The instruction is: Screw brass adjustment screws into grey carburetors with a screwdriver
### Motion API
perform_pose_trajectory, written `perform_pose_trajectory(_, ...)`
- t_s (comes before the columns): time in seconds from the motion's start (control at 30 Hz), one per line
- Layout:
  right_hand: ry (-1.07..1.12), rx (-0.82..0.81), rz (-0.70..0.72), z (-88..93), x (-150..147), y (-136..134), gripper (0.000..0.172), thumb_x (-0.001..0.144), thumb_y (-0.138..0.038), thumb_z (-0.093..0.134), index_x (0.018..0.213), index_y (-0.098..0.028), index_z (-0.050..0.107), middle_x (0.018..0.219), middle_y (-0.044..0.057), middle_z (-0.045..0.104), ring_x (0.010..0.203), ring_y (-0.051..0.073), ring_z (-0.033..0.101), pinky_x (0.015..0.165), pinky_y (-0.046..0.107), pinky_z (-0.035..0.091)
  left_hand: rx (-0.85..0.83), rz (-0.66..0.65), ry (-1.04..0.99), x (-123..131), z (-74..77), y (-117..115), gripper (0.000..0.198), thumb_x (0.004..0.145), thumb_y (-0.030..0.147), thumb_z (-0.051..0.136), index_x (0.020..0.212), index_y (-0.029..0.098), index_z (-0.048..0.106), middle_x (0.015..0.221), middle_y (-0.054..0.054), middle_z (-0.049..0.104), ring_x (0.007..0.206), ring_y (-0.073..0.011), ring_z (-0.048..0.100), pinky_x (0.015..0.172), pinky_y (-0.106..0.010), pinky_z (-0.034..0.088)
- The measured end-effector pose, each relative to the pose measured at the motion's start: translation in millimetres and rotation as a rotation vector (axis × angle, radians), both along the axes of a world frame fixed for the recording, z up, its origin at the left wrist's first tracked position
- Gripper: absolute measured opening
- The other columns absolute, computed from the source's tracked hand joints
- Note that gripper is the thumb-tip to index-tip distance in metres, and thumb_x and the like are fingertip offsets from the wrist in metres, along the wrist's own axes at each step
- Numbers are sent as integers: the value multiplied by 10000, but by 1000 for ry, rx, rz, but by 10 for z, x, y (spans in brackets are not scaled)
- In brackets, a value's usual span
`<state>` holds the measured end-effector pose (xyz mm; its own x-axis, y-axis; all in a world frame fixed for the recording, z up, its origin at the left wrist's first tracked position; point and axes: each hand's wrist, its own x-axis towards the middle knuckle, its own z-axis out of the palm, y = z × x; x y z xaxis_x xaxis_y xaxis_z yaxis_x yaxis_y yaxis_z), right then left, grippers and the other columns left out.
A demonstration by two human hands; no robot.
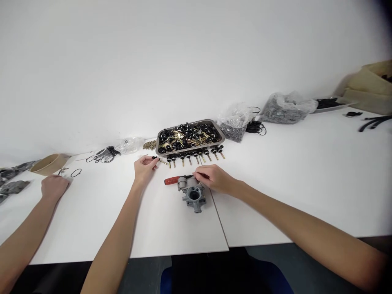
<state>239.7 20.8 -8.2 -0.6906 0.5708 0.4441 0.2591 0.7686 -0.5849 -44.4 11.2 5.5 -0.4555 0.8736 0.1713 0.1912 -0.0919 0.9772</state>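
Black-capped pin [162,161] in left hand [144,168], tip slanting rightward

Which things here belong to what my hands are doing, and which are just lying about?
Likely in the job:
- black-and-brass piece in your left hand
- grey metal body
- red-handled tool
- row of similar pieces
- filled tray

Apparently just lying about:
- nearer parts bag
- larger parts bag
- black strips, far right

both bare forearms [118,226] stretch forward, left hand [144,169] pinching, right hand [213,177] curled with its back upward.
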Motion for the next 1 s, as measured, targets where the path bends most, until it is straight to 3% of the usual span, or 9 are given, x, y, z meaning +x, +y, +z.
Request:
perform_pose_trajectory(0.23, -27, -50, -6, -14, 7, 5, 376, 990, -304, 401, 645, -167, 460, 639, 6, 510, 589, 112, 421, 604, 278, 294, 15, -42, -16, -10, -28, 6, 415, 570, 395, 824, 791, 105, 626, 539, -21, 625, 456, -115, 549, 497, -251, 460)
perform_pose_trajectory(0.37, -35, -85, 9, 9, 15, -17, 378, 991, -314, 401, 652, -165, 480, 654, 13, 524, 604, 118, 433, 616, 282, 303, 52, -58, -30, 76, 91, -74, 383, 599, 364, 815, 813, 87, 661, 588, -36, 648, 512, -123, 585, 593, -281, 506)
perform_pose_trajectory(0.5, -30, -262, 44, 96, 43, -40, 346, 993, -372, 414, 776, -160, 580, 739, 23, 566, 669, 130, 473, 653, 281, 338, 98, -32, -25, 269, 351, -397, 310, 659, 355, 786, 794, 92, 693, 628, -40, 662, 584, -128, 612, 726, -309, 541)
perform_pose_trajectory(0.6, -86, -484, 141, 200, 100, -43, 338, 975, -477, 456, 1078, -194, 610, 948, 39, 600, 749, 137, 506, 686, 276, 373, -5, 33, 56, 430, 450, -796, 305, 694, 398, 766, 774, 110, 710, 604, -48, 666, 629, -136, 616, 766, -304, 537)
perform_pose_trajectory(0.67, -153, -582, 218, 265, 150, -28, 440, 938, -549, 507, 1248, -239, 546, 1122, 56, 564, 820, 144, 523, 734, 282, 400, -112, 63, 78, 519, 419, -1057, 317, 704, 432, 756, 731, 120, 705, 553, -40, 647, 592, -123, 587, 744, -289, 526)
perform_pose_trajectory(0.77, -215, -667, 319, 321, 219, 17, 566, 888, -601, 567, 1348, -284, 478, 1251, 70, 488, 919, 159, 536, 813, 299, 421, -252, 77, 82, 601, 269, -1322, 346, 723, 469, 730, 686, 128, 686, 469, -21, 593, 493, -97, 518, 671, -268, 503)
perform_pose_trajectory(0.9, -237, -714, 403, 330, 261, 81, 650, 813, -531, 698, 1366, -283, 462, 1260, 76, 479, 902, 148, 546, 799, 293, 445, -345, 17, -1, 642, 82, -1426, 403, 725, 507, 712, 620, 125, 636, 451, -22, 568, 409, -91, 463, 519, -251, 438)
perform_pose_trajectory(1.0, -240, -737, 445, 322, 266, 104, 730, 741, -427, 786, 1365, -249, 453, 1274, 86, 489, 878, 140, 561, 759, 281, 472, -357, -14, -41, 683, 53, -1422, 423, 718, 518, 715, 600, 126, 611, 450, -17, 555, 384, -86, 445, 464, -237, 400)
